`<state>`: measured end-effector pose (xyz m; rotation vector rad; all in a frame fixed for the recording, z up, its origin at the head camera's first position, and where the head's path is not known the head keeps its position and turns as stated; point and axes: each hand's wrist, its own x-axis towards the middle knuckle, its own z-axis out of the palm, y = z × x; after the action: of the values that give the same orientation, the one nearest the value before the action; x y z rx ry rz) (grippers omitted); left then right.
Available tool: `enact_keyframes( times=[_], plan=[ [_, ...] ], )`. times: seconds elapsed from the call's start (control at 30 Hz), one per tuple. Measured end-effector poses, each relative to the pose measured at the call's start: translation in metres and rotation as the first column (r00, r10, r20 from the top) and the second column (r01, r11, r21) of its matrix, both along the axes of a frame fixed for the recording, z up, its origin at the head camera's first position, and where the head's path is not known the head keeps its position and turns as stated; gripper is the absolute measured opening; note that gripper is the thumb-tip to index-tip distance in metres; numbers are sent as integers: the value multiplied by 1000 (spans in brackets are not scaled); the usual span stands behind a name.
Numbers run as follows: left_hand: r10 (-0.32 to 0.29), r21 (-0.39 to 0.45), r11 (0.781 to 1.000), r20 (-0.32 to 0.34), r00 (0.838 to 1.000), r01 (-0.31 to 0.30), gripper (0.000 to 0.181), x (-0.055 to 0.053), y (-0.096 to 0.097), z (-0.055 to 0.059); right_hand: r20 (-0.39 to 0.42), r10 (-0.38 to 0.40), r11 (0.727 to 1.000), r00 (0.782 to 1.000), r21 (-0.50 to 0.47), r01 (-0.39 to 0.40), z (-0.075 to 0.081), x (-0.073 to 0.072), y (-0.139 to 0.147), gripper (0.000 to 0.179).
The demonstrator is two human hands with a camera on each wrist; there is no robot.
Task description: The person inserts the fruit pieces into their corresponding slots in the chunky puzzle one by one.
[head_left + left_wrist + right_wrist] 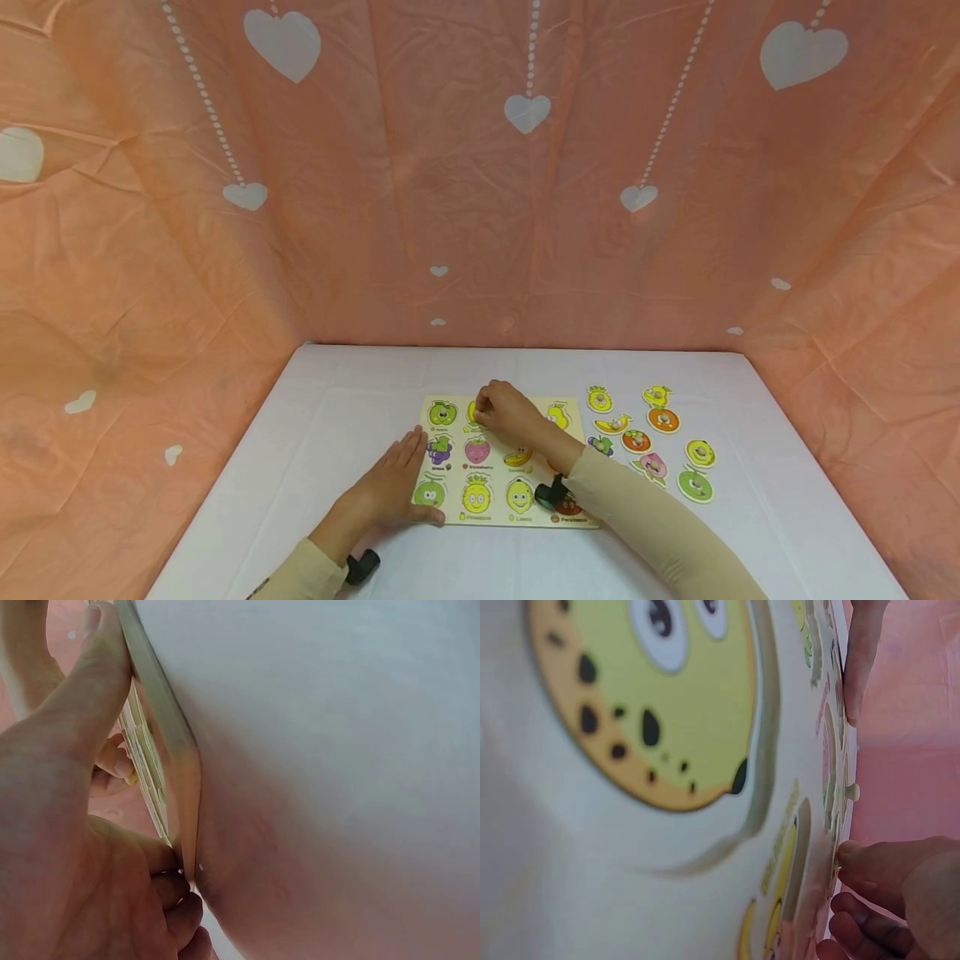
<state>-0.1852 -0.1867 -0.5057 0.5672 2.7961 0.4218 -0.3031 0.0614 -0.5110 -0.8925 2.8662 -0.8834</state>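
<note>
A wooden fruit puzzle board lies on the white table, with named fruit pictures in rows. My left hand braces its near left corner, the thumb along the near edge and the fingers against the left side. Over the top row, my right hand pinches a small yellow fruit piece at the second place, mostly covered by the fingers. To its left sits the green apple. Below is the pink strawberry. A pale knob stands up from the board in the right wrist view.
Several knobbed pieces lie right of the board, among them a pineapple, a pear, a banana, a peach, a lemon and a green melon. A pink curtain surrounds the table's back and sides.
</note>
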Motion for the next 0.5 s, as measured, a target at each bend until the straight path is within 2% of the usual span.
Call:
enact_keyframes(
  times=[0.3,0.5],
  plan=[
    [6,-4,1000,0,1000,-6,133,-1,0,-3,27,-28,999,999,18,27,1,1,0,11],
    [2,-9,1000,8,1000,-2,132,-1,-1,-2,27,-20,1000,999,14,20,-2,-2,1,11]
  ],
)
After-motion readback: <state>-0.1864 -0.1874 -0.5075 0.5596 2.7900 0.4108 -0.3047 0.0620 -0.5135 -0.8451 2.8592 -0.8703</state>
